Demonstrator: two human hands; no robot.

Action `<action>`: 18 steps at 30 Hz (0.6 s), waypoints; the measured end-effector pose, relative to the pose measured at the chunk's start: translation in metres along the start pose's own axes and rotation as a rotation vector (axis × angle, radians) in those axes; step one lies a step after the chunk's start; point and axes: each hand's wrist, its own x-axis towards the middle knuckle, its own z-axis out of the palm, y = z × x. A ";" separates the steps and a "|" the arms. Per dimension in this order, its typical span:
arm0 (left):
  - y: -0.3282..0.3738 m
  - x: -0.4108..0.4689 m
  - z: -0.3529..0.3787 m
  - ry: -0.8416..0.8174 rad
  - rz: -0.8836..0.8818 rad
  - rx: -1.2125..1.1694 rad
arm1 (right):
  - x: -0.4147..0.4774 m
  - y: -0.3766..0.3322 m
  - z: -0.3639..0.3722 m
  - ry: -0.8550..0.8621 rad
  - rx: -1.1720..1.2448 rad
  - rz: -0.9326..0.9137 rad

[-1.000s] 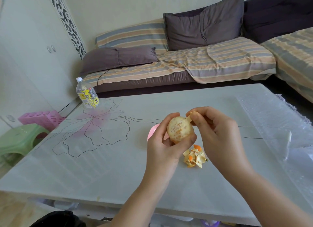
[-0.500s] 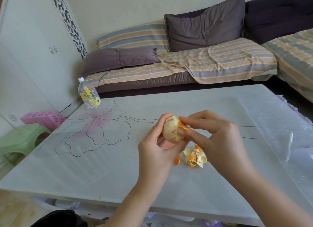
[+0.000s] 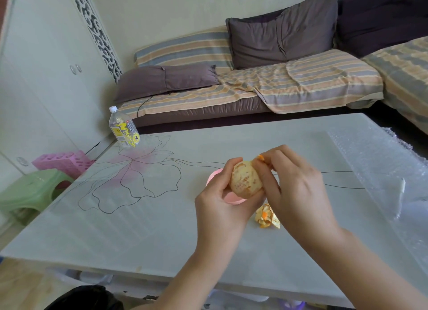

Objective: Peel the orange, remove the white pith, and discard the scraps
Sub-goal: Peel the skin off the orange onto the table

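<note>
While our left hand (image 3: 221,204) curls round the mostly peeled orange (image 3: 245,180) above the bench (image 3: 139,231), our right hand (image 3: 295,189), touching the fruit's right side, pinches a bit of orange peel (image 3: 261,157) at its top. Loose peel scraps (image 3: 266,216) lie beneath our right hand; a pink dish (image 3: 212,177) shows behind the left.

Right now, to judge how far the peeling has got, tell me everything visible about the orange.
The orange is almost stripped: a roundish, pale yellowish ball, rough with patchy white pith, its only bright rind a small strip of peel at the upper right. The left hand grips it from the left and below, in the air above the table, in front of a pink bowl. The right hand pinches the strip, thumb against the fruit's right side. Whether it is attached is unclear.
</note>
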 end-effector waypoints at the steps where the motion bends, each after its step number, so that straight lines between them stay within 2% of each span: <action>1: 0.001 0.000 0.000 -0.009 -0.003 -0.001 | 0.000 -0.001 0.000 -0.020 0.081 0.097; 6: 0.000 0.001 0.001 -0.030 -0.004 0.000 | 0.001 0.000 -0.004 -0.104 0.377 0.448; 11: 0.001 0.002 -0.001 -0.017 -0.039 -0.088 | 0.010 0.014 -0.005 -0.030 0.653 0.652; 13: 0.000 0.004 -0.003 -0.039 -0.066 -0.148 | 0.011 0.023 -0.007 -0.062 0.547 0.643; 16: 0.000 0.005 -0.005 -0.101 -0.125 -0.236 | 0.009 0.034 -0.007 -0.230 0.276 0.618; 18: -0.001 0.007 -0.008 -0.137 -0.175 -0.286 | 0.007 0.038 -0.004 -0.279 0.171 0.626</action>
